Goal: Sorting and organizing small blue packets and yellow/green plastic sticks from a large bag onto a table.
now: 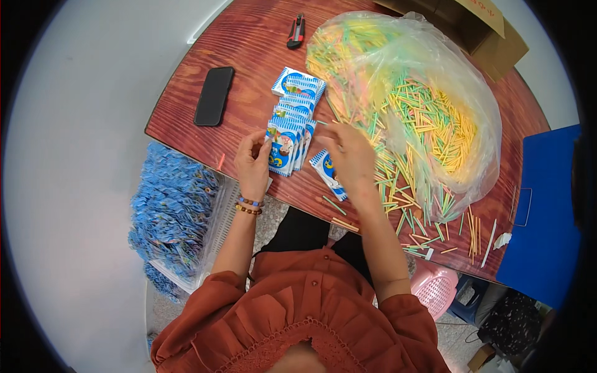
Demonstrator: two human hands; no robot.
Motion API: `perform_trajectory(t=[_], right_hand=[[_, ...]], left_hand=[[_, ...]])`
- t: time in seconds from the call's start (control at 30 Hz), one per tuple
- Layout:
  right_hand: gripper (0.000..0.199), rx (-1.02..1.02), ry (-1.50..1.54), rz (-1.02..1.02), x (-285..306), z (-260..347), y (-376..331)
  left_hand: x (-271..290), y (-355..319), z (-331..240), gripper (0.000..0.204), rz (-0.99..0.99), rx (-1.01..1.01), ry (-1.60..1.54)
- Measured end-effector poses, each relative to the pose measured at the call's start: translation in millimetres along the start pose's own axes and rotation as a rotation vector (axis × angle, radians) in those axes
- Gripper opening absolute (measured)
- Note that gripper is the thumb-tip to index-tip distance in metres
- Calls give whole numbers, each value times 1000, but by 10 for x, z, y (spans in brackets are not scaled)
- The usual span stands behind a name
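Observation:
A row of overlapping blue-and-white printed packets [284,146] lies on the table in front of me. My left hand [253,165], with beaded bracelets at the wrist, pinches the left edge of the nearest packet between thumb and fingers. To the right of the row, my right hand [353,158] has its thumb and fingertips drawn together; a small greenish tip shows by them, too small to name surely. Another packet [326,173] lies below that hand, partly covered by it. Thin pastel sticks [435,127] in yellow, green and pink fill a large clear plastic bag [485,140].
A black phone [214,96] and a box cutter [296,31] lie at the far left. Loose sticks [407,217] scatter along the near edge. A cardboard box [497,46] stands behind the bag, a blue panel [541,217] at right. Blue packets [174,208] heap in a bin at left.

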State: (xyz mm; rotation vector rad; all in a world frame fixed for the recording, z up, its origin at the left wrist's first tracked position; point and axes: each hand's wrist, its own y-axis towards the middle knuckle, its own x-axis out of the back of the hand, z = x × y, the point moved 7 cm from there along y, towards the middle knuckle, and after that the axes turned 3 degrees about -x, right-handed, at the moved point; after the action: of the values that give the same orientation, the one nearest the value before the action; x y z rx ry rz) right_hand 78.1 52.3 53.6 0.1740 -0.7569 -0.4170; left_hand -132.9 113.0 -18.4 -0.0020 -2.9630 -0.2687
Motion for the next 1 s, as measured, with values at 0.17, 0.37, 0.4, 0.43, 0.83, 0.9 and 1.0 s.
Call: perform_trajectory(t=[0.17,0.37,0.4,0.43,0.83,0.9,1.0], right_hand=[[30,-194,-307,153,407,-325,-381],[25,-285,-165,91,379,-575,-508],[21,-227,-187,50,400,-566,-506],[18,-169,-210,9,434,-550,-499],[8,-137,387,150,732,-600,-331],[9,-329,865,202,689,-659,-345],[9,-393,865,178,710,-778,-432]], left_hand=[[-1,-10,-79,24,-43,-69,10],[-14,-35,-107,30,-48,-105,8],[-8,-48,-113,30,-59,-96,2],[-16,-47,-140,30,-50,-102,4],[-1337,-284,-914,26,652,73,-205],[-1431,-292,-889,15,603,125,-297],[-1510,-375,-871,11,548,196,-381]])
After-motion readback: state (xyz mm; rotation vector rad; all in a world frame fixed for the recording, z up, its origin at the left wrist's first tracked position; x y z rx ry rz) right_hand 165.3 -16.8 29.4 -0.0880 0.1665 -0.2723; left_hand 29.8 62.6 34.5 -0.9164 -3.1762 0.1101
